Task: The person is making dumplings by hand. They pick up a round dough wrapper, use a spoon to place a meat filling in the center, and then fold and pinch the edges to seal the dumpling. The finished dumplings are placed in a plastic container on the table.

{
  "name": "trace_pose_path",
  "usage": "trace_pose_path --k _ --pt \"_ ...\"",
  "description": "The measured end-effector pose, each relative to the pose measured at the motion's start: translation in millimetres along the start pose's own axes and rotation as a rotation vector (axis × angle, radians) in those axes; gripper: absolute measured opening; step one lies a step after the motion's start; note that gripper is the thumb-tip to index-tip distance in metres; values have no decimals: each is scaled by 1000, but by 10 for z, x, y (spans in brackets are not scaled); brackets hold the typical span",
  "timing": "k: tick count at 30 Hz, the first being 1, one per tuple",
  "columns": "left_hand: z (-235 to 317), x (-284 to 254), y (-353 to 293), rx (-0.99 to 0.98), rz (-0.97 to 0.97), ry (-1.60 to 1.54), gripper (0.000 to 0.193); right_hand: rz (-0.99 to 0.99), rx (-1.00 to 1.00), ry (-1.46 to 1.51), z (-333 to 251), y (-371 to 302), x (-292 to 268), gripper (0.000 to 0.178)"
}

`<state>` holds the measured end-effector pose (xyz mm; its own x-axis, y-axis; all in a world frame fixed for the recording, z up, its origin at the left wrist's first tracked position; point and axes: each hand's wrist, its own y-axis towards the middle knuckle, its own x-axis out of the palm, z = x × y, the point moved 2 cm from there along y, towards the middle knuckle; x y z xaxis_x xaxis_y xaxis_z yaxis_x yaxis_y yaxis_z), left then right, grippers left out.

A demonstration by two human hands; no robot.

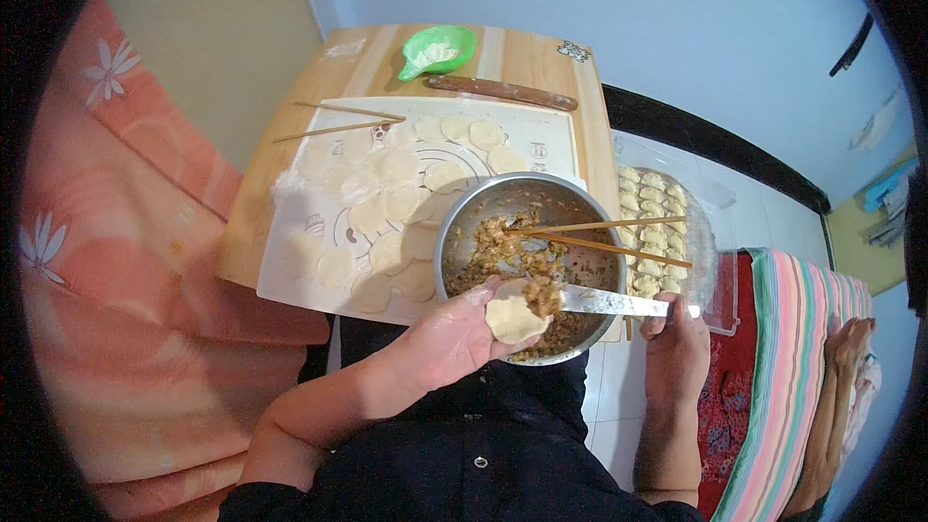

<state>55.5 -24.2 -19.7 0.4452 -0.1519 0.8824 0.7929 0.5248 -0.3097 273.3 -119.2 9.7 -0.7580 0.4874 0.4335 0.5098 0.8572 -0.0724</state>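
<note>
On my left hand (452, 336) lies a round dumpling wrapper (509, 317), held by the fingers above the near side of a steel bowl (594, 217). My right hand (674, 353) grips a flat, pale spreader (609, 302) by its right end. The spreader's left tip carries a lump of minced filling (543, 298) at the wrapper's right edge. More filling (498, 244) sits in the bowl. A pair of chopsticks (628, 225) rests in the bowl and sticks out over its right rim.
Several round wrappers (398, 166) cover a white mat (290, 275) on the wooden table (256, 203). Behind are a rolling pin (503, 92) and a green bowl (454, 39) of flour; more chopsticks (348, 126) lie left. At right, a clear tray (720, 314) holds folded dumplings (650, 203), near a striped cloth (788, 348).
</note>
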Motion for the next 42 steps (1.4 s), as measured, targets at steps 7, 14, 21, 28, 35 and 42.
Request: trace_pose_path --k 7,14,21,28,35,42 --pt "103 10 -36 -62 -54 70 53 -270 -230 -231 125 -140 -119 27" --pt "115 62 -57 -72 -43 59 54 -344 -319 -251 56 -164 -181 24" --pt "126 160 -90 -93 8 112 54 -314 -209 -106 106 -77 -185 22" --pt "178 98 -94 -80 -45 104 50 -251 -198 -89 62 28 -314 23" --pt "298 -93 -170 50 60 156 52 -90 -312 -633 -103 93 -401 23" --pt "311 -142 -178 67 55 128 50 -242 -275 -846 1 126 -231 20"
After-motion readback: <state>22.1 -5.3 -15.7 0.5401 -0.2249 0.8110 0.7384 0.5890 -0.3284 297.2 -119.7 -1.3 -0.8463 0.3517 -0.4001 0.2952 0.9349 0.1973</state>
